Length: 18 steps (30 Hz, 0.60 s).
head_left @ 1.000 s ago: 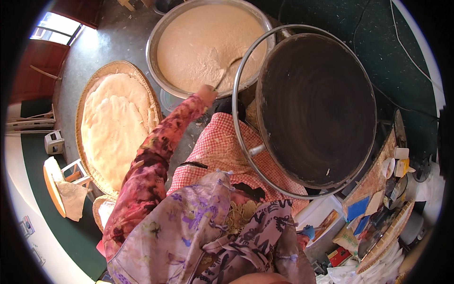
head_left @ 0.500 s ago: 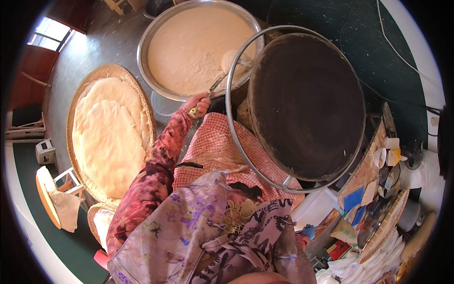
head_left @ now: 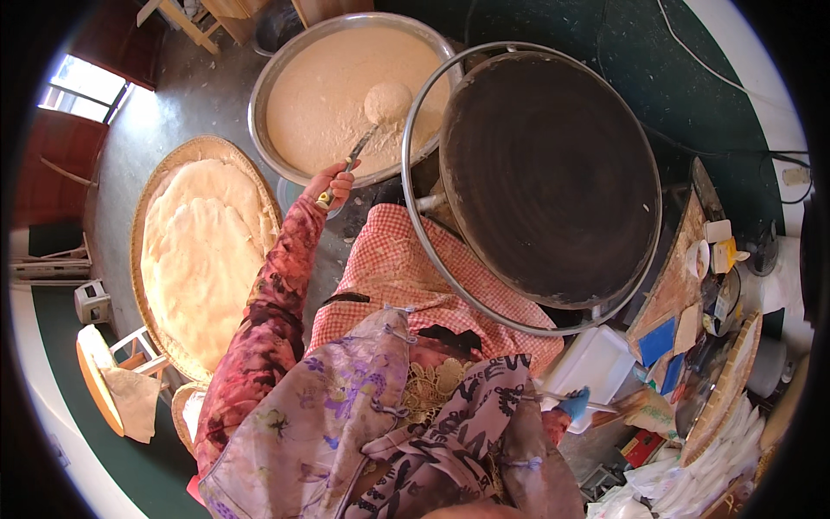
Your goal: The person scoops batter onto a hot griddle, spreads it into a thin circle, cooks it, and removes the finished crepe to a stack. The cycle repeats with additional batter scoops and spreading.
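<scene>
My left hand (head_left: 331, 183) is closed around the handle of a ladle (head_left: 361, 147), whose bowl, heaped with batter, is at the surface of the pale batter (head_left: 320, 95) in a large metal basin (head_left: 258, 130). My right hand (head_left: 574, 403), in a blue glove, is low at my right side, closed around the thin rod of a tool with a flat wooden blade (head_left: 633, 405). A big round black griddle (head_left: 553, 182) stands in front of me to the right, its surface bare. A metal ring (head_left: 413, 186) runs around it.
Left of me stands a round woven tray (head_left: 143, 251) stacked with thin pale flatbreads (head_left: 203, 259). A white plastic container (head_left: 596, 359) sits below the griddle. Farther right are a cluttered board (head_left: 670, 294) and white plastic bags (head_left: 692, 467). A small stool (head_left: 92, 301) stands far left.
My left hand has shifted left and slightly down; the ladle's batter-filled bowl has moved left in the basin, away from the griddle. My right hand and its tool have come further into view.
</scene>
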Each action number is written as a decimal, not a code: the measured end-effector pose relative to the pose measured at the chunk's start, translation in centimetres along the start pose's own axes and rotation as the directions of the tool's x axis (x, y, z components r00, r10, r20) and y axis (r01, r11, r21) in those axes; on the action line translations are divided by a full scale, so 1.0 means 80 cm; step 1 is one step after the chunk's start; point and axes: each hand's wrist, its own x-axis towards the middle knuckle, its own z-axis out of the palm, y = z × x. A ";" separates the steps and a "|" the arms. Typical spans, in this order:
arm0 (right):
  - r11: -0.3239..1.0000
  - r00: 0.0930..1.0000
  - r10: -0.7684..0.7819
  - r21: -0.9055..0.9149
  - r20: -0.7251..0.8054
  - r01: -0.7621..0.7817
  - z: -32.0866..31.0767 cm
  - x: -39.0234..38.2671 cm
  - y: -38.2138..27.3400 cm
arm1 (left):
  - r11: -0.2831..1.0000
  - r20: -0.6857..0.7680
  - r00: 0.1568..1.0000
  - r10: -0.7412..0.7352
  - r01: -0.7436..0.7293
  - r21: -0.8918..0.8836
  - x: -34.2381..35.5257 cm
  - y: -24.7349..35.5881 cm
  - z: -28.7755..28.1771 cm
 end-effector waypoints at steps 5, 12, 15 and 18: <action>0.961 0.961 -0.260 0.125 0.096 0.247 0.104 -0.034 -0.045 | 0.999 -0.025 1.000 -0.009 0.010 0.050 -0.025 0.016 0.046; 0.924 0.862 -0.364 0.019 0.352 0.382 0.206 -0.045 -0.065 | 0.985 -0.038 0.999 -0.001 0.008 0.173 -0.070 0.011 0.139; 0.891 0.837 -0.394 -0.067 0.379 0.449 0.221 -0.030 -0.064 | 0.944 -0.065 0.996 0.066 -0.041 0.326 -0.079 -0.014 0.196; 0.862 0.828 -0.392 -0.155 0.400 0.483 0.230 -0.006 -0.069 | 0.859 -0.089 0.988 0.125 -0.063 0.508 -0.072 -0.049 0.250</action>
